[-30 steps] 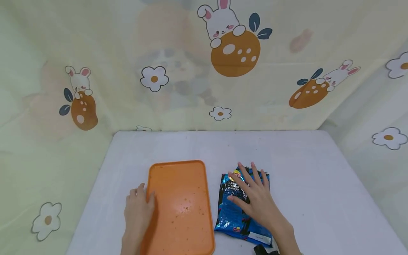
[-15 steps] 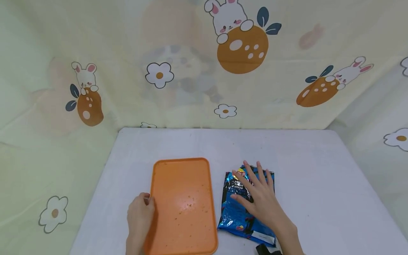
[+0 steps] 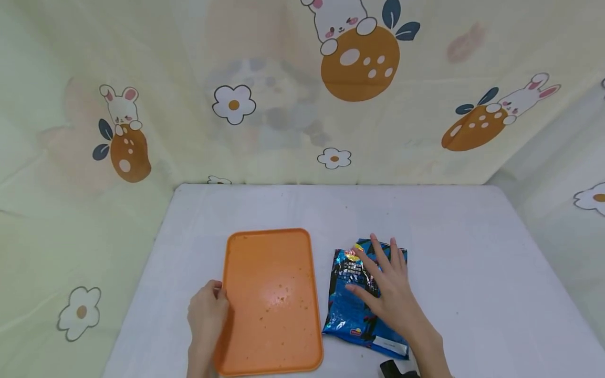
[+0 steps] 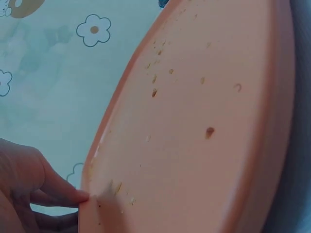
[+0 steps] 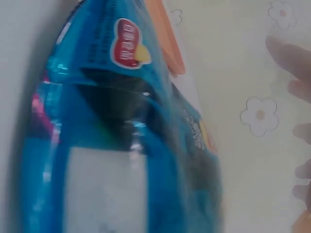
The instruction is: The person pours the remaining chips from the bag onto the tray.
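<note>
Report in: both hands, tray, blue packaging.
Left hand pinches edge of orange tray. Right hand over blue packaging, fingers spread. Specks on tray; nothing between tray and packaging.

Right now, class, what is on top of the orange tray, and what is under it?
Small crumbs lie scattered on the tray. The left hand pinches its edge. The tray covers whatever is under it, so that cannot be seen.

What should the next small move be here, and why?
Probably lower the right hand onto the bag and curl its fingers: they look spread above it, gripping nothing, while the left hand pinches the tray by its edge.
</note>
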The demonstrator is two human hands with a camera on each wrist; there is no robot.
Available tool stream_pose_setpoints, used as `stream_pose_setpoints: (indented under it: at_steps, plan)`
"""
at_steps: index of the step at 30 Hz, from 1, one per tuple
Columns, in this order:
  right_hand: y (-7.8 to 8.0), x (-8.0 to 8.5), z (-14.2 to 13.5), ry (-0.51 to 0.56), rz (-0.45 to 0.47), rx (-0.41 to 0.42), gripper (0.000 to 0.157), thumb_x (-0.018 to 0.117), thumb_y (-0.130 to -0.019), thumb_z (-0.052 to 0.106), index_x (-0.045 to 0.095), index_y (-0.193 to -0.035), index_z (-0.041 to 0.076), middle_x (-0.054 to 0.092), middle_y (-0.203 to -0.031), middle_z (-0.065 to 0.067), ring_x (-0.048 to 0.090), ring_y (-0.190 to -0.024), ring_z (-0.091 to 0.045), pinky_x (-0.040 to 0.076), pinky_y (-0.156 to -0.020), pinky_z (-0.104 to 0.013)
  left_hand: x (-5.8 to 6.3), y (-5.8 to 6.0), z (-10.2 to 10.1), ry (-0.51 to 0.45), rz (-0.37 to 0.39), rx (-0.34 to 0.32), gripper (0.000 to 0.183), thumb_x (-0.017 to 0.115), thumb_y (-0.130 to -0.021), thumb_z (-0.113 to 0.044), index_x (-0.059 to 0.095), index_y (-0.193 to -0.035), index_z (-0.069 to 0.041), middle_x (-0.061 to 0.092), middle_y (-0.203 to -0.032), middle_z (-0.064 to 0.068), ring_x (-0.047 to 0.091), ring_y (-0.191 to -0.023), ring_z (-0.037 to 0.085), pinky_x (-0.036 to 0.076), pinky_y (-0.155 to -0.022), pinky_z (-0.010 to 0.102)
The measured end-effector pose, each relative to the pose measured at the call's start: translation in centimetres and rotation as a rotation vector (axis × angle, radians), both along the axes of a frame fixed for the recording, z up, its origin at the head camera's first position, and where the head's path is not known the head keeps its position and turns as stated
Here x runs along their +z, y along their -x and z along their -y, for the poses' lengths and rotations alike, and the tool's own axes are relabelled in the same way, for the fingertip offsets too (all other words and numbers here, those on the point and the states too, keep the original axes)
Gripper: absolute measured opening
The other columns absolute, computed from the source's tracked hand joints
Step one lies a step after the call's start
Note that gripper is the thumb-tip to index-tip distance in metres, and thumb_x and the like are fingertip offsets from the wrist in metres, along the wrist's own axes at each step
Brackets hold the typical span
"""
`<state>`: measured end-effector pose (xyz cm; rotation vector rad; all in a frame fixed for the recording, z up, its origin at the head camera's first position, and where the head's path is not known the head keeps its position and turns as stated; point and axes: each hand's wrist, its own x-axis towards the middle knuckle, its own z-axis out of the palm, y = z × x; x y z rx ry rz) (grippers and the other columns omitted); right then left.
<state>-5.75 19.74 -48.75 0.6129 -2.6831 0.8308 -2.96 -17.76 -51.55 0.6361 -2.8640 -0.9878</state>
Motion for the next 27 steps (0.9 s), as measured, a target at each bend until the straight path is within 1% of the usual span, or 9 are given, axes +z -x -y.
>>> stream_pose_setpoints:
  at_steps: [2, 5, 7, 9, 14, 16, 20, 23, 27]
  plan:
    - [-0.3, -0.3, -0.3, 0.038, 0.031, -0.036, 0.074, 0.063, -0.096, 0.057, 0.044, -0.156, 0.018, 0.022, -0.169, -0.021, 0.006, -0.152, -0.060, 0.011, -0.111, -0.082, -0.1, 0.0, -0.1, -0.008, 0.004, 0.003, 0.021, 0.060, -0.094, -0.004, 0.069, -0.110, 0.007, 0.075, -0.092, 0.019, 0.071, -0.080, 0.036, 0.054, -0.065, 0.049]
    - [-0.9, -0.7, -0.9, 0.100, 0.075, -0.101, 0.075, 0.077, -0.093, 0.034, 0.043, -0.156, 0.013, 0.023, -0.168, -0.023, 0.010, -0.151, -0.060, 0.015, -0.105, -0.086, -0.2, 0.0, -0.2, -0.025, 0.014, 0.003, 0.022, 0.060, -0.095, -0.004, 0.069, -0.111, 0.007, 0.075, -0.094, 0.020, 0.070, -0.081, 0.036, 0.053, -0.065, 0.049]
    - [-1.4, -0.9, -1.3, 0.125, 0.113, -0.158, 0.077, 0.080, -0.090, 0.022, 0.042, -0.156, 0.013, 0.022, -0.168, -0.022, 0.012, -0.151, -0.059, 0.016, -0.103, -0.087, -0.2, 0.0, -0.3, -0.034, 0.020, 0.004, 0.022, 0.060, -0.095, -0.004, 0.068, -0.112, 0.007, 0.074, -0.095, 0.020, 0.069, -0.081, 0.035, 0.053, -0.064, 0.048]
    - [-1.8, -1.1, -1.7, 0.157, 0.126, -0.202, 0.077, 0.080, -0.089, 0.016, 0.042, -0.155, 0.011, 0.024, -0.167, -0.024, 0.014, -0.150, -0.059, 0.016, -0.102, -0.087, -0.2, 0.0, -0.4, -0.031, 0.021, 0.010, 0.022, 0.059, -0.096, -0.005, 0.068, -0.113, 0.006, 0.073, -0.095, 0.020, 0.069, -0.081, 0.034, 0.053, -0.064, 0.048]
    - [-2.9, -1.7, -2.2, 0.193, 0.178, -0.314, 0.073, 0.078, -0.091, 0.017, 0.043, -0.154, 0.008, 0.026, -0.164, -0.029, 0.022, -0.147, -0.058, 0.016, -0.104, -0.086, 0.0, 0.0, -0.4, -0.013, 0.006, 0.022, 0.020, 0.058, -0.096, -0.004, 0.068, -0.111, 0.005, 0.072, -0.094, 0.020, 0.067, -0.081, 0.034, 0.052, -0.064, 0.050]
    - [-3.3, -2.0, -2.4, 0.190, 0.211, -0.370, 0.072, 0.076, -0.092, 0.019, 0.042, -0.154, 0.007, 0.027, -0.163, -0.030, 0.024, -0.146, -0.058, 0.016, -0.105, -0.086, 0.1, 0.0, -0.4, -0.015, 0.003, 0.021, 0.018, 0.058, -0.096, -0.004, 0.068, -0.109, 0.005, 0.071, -0.093, 0.020, 0.067, -0.079, 0.034, 0.051, -0.063, 0.049]
    - [-4.0, -2.6, -2.8, 0.166, 0.273, -0.475, 0.070, 0.076, -0.093, 0.021, 0.042, -0.153, 0.006, 0.029, -0.162, -0.030, 0.027, -0.144, -0.057, 0.025, -0.102, -0.084, 0.3, 0.0, -0.5, -0.020, 0.009, 0.009, 0.017, 0.059, -0.096, -0.003, 0.068, -0.107, 0.006, 0.071, -0.091, 0.020, 0.066, -0.076, 0.032, 0.051, -0.060, 0.047]
    - [-4.6, -3.0, -3.0, 0.145, 0.325, -0.519, 0.069, 0.075, -0.093, 0.022, 0.042, -0.153, 0.006, 0.030, -0.161, -0.030, 0.028, -0.144, -0.056, 0.030, -0.101, -0.082, 0.5, -0.1, -0.6, -0.016, 0.019, 0.007, 0.017, 0.059, -0.096, -0.004, 0.069, -0.107, 0.006, 0.072, -0.092, 0.020, 0.066, -0.077, 0.033, 0.051, -0.061, 0.049]
    - [-5.4, -3.2, -3.1, 0.139, 0.365, -0.543, 0.070, 0.075, -0.094, 0.023, 0.042, -0.153, 0.005, 0.032, -0.160, -0.030, 0.030, -0.143, -0.054, 0.031, -0.104, -0.079, 0.5, -0.1, -0.6, 0.006, 0.013, 0.011, 0.016, 0.059, -0.096, -0.004, 0.070, -0.104, 0.005, 0.072, -0.093, 0.022, 0.067, -0.078, 0.036, 0.052, -0.063, 0.052]
